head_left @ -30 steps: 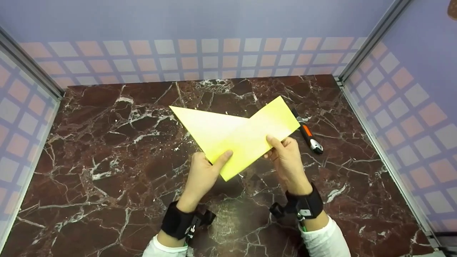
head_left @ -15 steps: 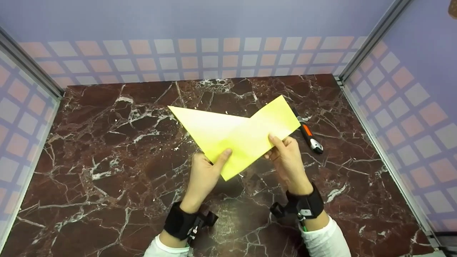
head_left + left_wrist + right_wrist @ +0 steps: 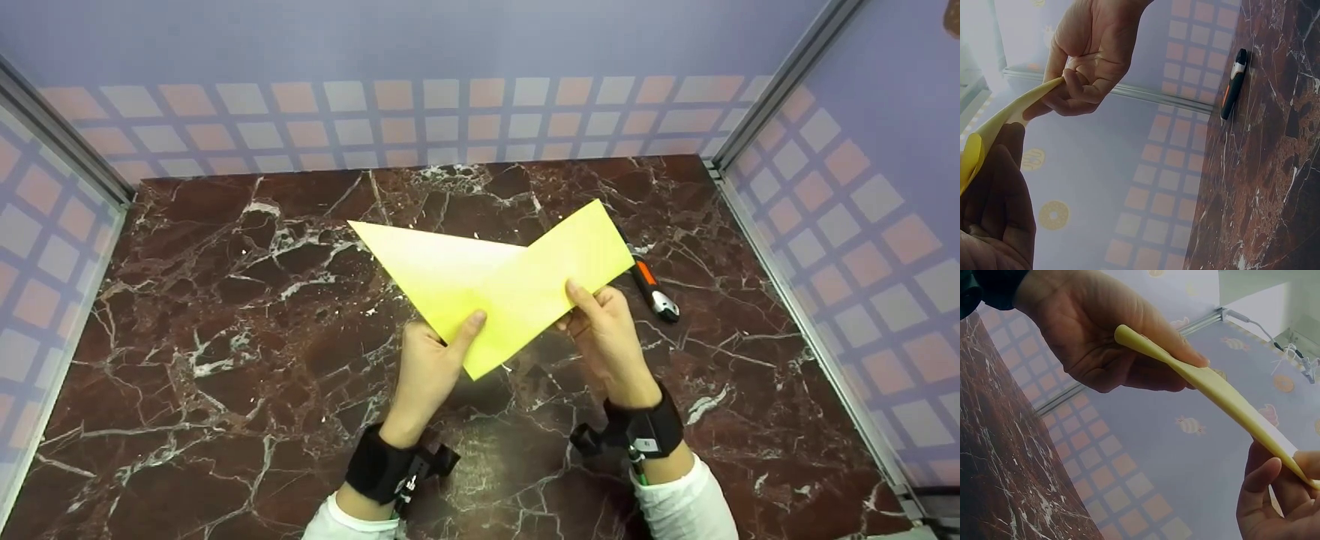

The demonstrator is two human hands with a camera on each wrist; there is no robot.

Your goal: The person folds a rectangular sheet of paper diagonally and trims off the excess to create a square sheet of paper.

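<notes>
A folded sheet of yellow paper [image 3: 525, 292] is held up above the table in the head view. It has a pointed triangular part at the left and a straight band slanting to the upper right. My left hand [image 3: 431, 367] pinches its lower left edge, thumb on top and fingers behind. At the lower right edge, my right hand [image 3: 609, 341] pinches it the same way. Seen from the right wrist, the paper [image 3: 1221, 396] shows a rounded fold along its lower edge. The left wrist view has the paper [image 3: 1002, 118] almost edge-on between both hands.
A utility knife [image 3: 654, 292] in black, orange and silver lies on the dark marbled table [image 3: 225, 420], right of the paper, its far end partly hidden. Purple checked panels [image 3: 450, 52] stand at the back and both sides. Pale crumbs are scattered behind the left hand.
Both hands keep their grip. The paper's left tip has shifted slightly left and its upper right corner slightly right, so it looks a little more spread.
</notes>
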